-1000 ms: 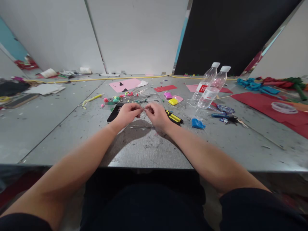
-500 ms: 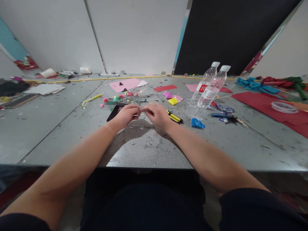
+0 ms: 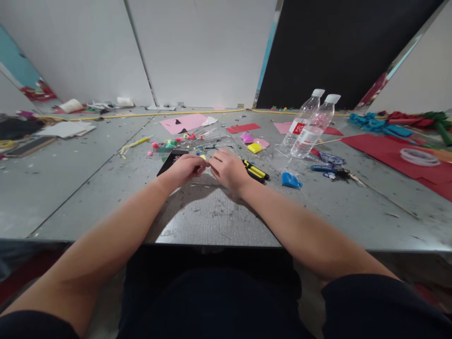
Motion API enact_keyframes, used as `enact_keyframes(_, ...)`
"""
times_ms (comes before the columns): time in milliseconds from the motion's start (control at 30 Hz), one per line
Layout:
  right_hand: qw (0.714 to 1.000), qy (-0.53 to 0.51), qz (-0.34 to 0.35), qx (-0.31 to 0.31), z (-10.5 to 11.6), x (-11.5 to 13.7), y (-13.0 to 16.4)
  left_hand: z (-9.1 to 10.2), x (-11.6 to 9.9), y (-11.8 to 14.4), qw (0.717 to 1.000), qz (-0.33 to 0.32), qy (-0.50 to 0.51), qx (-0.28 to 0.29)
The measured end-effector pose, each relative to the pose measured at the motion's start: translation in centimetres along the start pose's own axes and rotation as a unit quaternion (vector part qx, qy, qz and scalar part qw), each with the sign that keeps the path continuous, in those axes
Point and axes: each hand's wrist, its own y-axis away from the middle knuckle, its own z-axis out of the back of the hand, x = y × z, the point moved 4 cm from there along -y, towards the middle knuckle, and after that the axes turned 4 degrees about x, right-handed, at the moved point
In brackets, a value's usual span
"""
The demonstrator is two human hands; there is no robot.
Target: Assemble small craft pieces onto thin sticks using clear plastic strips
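My left hand [image 3: 185, 169] and my right hand [image 3: 228, 169] meet fingertip to fingertip above the grey table [image 3: 219, 216], both with fingers curled in. A small pale yellow bit [image 3: 203, 157] shows at the left fingertips; its kind is too small to tell. Whatever lies inside the right fingers is hidden. Beside my left hand a black phone-like slab [image 3: 168, 162] lies partly covered. Just right of my right hand are yellow-and-black tools [image 3: 257, 171], probably cutters. Beyond the fingers lie crumpled clear film [image 3: 208, 137] and small coloured clay lumps [image 3: 172, 143].
Two clear plastic bottles [image 3: 309, 127] stand at the right, near a blue packet [image 3: 291, 180], a yellow packet [image 3: 254, 148] and keys [image 3: 353, 176]. Red sheets [image 3: 384, 155] lie far right. Pink paper [image 3: 183, 123] and a yellow cord [image 3: 197, 113] are farther back.
The pale yellow bit now shows at the left fingertips, where it was not visible before. My hands have shifted only slightly and stay together; the view has tilted a little.
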Motion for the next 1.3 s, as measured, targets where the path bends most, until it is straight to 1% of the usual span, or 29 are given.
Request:
enact_keyframes(133,1.0,0.006,-0.007,0.013,-0.3,-0.3,0.0,0.4,0.6,-0.2,0.995,0.085,0.056,0.01)
enact_keyframes(200,1.0,0.001,-0.017,0.025,-0.4,-0.4,0.0,0.5,0.7,-0.2,0.994,0.096,0.054,0.012)
enact_keyframes(333,0.997,0.008,-0.042,0.063,-0.5,-0.5,-0.3,0.7,0.7,-0.2,0.998,0.069,-0.002,0.001)
enact_keyframes(500,0.994,0.019,-0.047,0.097,-0.4,-0.2,-0.5,1.2,1.0,-0.6,0.998,0.027,-0.062,-0.009)
enact_keyframes(700,0.988,0.036,-0.057,0.138,-0.3,0.6,-0.4,1.4,1.0,-0.8,0.992,-0.008,-0.127,0.001)
enact_keyframes(800,0.985,0.043,-0.062,0.154,-0.4,0.8,-0.2,1.3,0.8,-0.6,0.986,-0.013,-0.165,-0.005)
enact_keyframes(967,0.984,0.046,-0.044,0.168,-0.8,0.7,-0.2,1.2,0.5,-0.3,0.975,0.014,-0.223,-0.017)
enact_keyframes(1033,0.983,0.05,-0.035,0.173,-0.9,0.6,-0.2,1.1,0.3,-0.1,0.971,0.016,-0.237,-0.02)
enact_keyframes(1167,0.982,0.054,-0.02,0.177,-1.0,0.4,-0.3,1.1,0.1,0.0,0.964,0.004,-0.267,-0.01)
enact_keyframes(1300,0.978,0.066,-0.002,0.197,-1.4,0.2,-0.5,1.3,-0.2,-0.1,0.948,-0.03,-0.316,0.006)
